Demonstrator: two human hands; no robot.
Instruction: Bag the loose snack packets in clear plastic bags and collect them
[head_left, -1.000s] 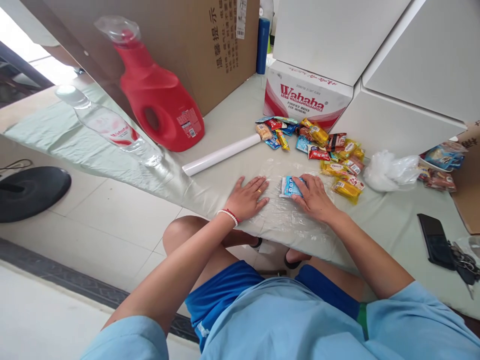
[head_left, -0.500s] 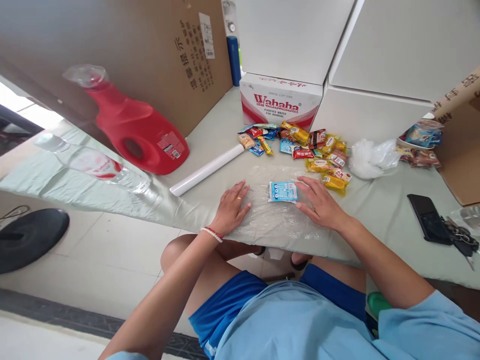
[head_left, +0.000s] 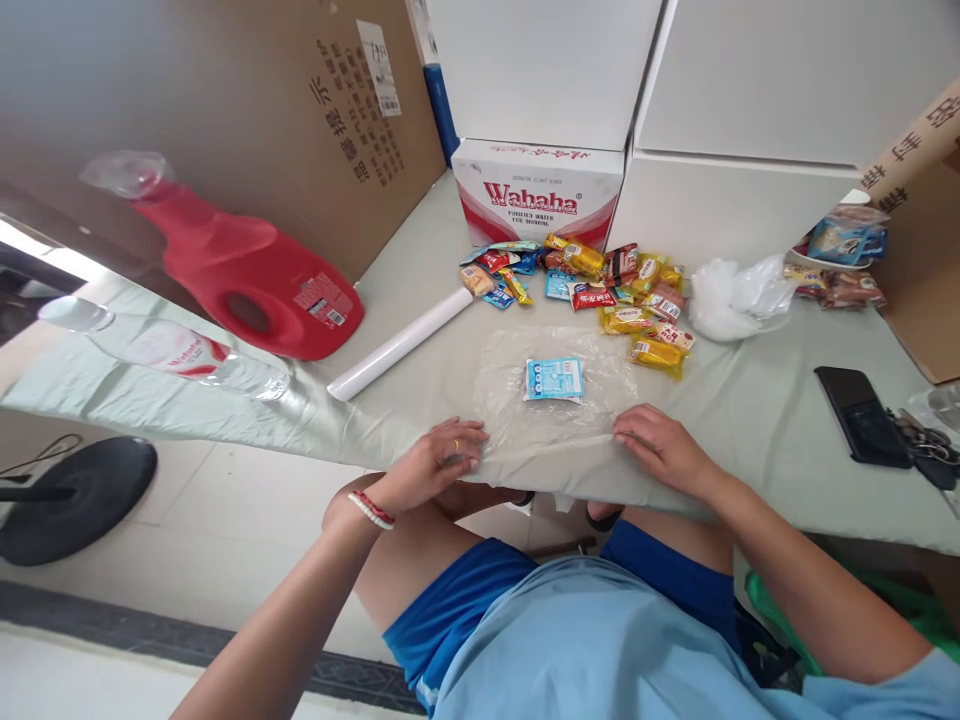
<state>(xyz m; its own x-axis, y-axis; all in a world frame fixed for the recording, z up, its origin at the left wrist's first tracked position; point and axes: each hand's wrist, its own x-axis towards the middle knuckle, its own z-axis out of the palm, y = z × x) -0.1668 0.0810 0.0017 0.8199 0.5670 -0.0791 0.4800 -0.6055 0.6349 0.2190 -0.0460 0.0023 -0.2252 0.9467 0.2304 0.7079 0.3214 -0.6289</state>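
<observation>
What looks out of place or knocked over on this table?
The red jug and the clear water bottle both lie on their sides near the table's left edge. The snack packets sit in a loose jumble by the Wahaha box.

Clear plastic sheet (head_left: 555,400): thin, glossy, wrinkled. Blue snack packet (head_left: 554,379): shiny printed foil. Table cover (head_left: 750,420): matt pale-green cloth. Red jug (head_left: 247,290): smooth glossy plastic.

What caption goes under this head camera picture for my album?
Both hands, left hand and right hand, pinch the near edge of clear plastic wrap under a blue packet.
</observation>
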